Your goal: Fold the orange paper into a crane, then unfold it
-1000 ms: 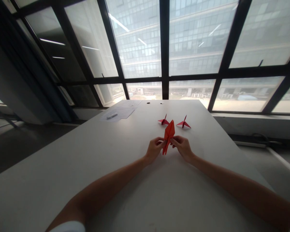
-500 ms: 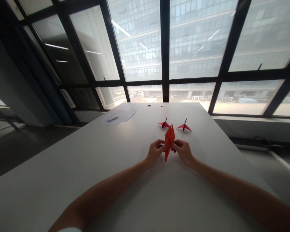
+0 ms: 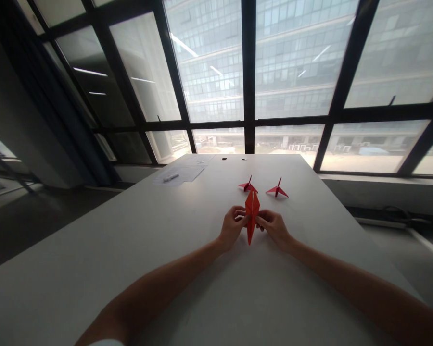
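On the long white surface (image 3: pixel 147 230), before the person, a slender diamond-shaped piece of folded orange-red paper (image 3: pixel 252 206) is held between both hands, its lower point directed towards the person. The left hand (image 3: pixel 233 226) is clamped on the paper's left edge, thumb and fingers together; the right hand (image 3: pixel 273 227) is pinched likewise on the right edge. Whether the paper touches the surface cannot be told. Just beyond it stand a red folded-paper bird-like figure with spread wings (image 3: pixel 248 186) and, to its right, a second red winged paper figure (image 3: pixel 277 190); both are judged complete. By comparison, the held piece is judged part-finished: its main body is folded and a slit shows at the far end, but no spread wings or raised point are present, so the shaping and opening-out appear outstanding. Finer creases are too small to verify.
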Demonstrator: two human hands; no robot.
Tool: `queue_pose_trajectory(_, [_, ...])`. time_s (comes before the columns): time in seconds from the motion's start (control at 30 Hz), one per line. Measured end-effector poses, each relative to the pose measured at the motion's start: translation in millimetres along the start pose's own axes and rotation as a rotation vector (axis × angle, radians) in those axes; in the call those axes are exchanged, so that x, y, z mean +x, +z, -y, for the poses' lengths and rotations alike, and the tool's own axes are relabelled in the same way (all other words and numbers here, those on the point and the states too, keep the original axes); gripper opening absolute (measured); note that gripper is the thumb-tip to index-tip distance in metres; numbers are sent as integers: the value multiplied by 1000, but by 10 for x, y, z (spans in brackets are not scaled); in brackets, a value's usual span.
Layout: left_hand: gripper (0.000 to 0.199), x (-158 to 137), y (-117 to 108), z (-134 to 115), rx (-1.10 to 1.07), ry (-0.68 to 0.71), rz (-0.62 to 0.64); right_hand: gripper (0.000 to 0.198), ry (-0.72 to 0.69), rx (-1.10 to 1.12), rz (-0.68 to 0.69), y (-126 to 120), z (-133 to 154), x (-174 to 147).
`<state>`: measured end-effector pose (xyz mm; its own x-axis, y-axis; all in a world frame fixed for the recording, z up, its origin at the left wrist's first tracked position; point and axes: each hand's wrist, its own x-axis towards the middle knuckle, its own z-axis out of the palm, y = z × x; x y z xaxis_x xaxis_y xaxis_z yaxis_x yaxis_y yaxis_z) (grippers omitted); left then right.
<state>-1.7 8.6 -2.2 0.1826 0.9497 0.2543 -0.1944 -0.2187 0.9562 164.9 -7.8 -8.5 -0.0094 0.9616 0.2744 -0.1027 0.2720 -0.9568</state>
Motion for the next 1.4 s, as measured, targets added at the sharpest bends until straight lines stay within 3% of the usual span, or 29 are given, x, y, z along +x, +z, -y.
queue_pose_trajectory(0.17, [39,-9,18,-12,38,9,7,34,-15,-4,-38,-3,-31,9])
queue_pose_trajectory(0.37, [37,-16,30,-53,10,-46,49,36,-49,46,25,14,-23,9])
queue_pose_trajectory(0.93, [37,-39,31,-61,14,-54,126,32,-72,-125,-89,4,-29,-11])
queue_pose_trajectory(1.17, [30,-8,29,3,137,22,38,32,-84,-171,-94,19,-5,-34])
queue_pose_trajectory(1.4, [10,-62,73,-65,328,200,-50,39,-146,-275,-85,69,48,-79])
